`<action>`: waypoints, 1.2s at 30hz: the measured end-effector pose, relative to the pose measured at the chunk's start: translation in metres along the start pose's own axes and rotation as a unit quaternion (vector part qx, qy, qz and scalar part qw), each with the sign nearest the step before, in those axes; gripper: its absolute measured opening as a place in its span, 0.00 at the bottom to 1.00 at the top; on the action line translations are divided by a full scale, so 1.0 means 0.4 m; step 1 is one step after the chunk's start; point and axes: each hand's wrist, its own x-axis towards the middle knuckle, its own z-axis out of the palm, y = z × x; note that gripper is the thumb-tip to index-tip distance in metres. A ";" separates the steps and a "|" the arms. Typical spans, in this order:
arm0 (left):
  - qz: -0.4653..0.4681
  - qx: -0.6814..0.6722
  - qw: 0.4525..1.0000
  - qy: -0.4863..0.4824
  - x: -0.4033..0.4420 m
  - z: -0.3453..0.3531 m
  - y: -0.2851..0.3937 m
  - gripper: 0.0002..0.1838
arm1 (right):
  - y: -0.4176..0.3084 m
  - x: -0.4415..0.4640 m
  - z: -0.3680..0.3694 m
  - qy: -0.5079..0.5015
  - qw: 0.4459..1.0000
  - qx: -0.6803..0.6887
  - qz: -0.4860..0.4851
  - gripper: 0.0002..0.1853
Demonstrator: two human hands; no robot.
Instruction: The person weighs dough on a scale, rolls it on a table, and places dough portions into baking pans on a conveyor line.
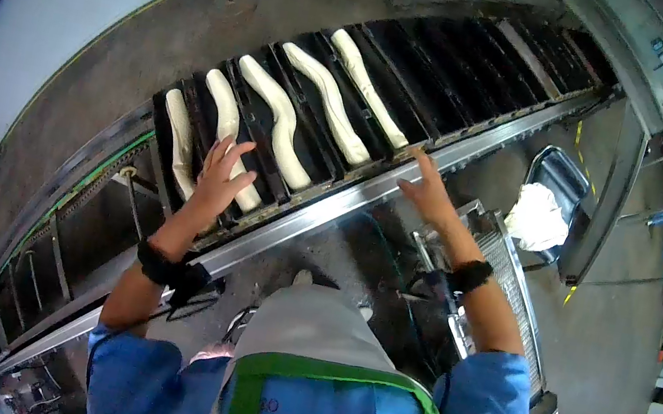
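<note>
Several long, cream-coloured rolls that look like dough lie in the black troughs of a slatted rack, one to a trough. My left hand (pixel 219 180) is open with fingers spread, over the near part of the second roll (pixel 225 107) from the left and beside the leftmost roll (pixel 178 136); whether it touches either I cannot tell. A curved middle roll (pixel 278 109) and a wavy roll (pixel 325 100) lie further right. My right hand (pixel 429 196) is open, its thumb and fingers apart, at the rack's front edge near the lower end of the rightmost roll (pixel 368 89).
More black troughs (pixel 453 69) extend to the upper right. A metal rail (pixel 333 198) runs along the rack's front. At right stands a black chair (pixel 572 174) with white cloth (pixel 537 218) on it. A metal mesh frame (pixel 513 283) is beside my right forearm.
</note>
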 end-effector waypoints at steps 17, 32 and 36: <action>0.154 0.064 0.954 -0.248 0.207 0.247 0.301 0.26 | 0.193 -0.705 -0.232 0.156 0.865 0.248 0.407 0.13; 0.130 -0.038 0.950 -0.282 0.238 0.549 0.400 0.22 | 0.301 -1.363 -0.333 0.260 0.758 0.001 0.598 0.15; 0.181 0.008 0.945 -0.274 0.222 0.560 0.445 0.21 | 0.357 -1.439 -0.334 0.238 0.750 -0.056 0.614 0.14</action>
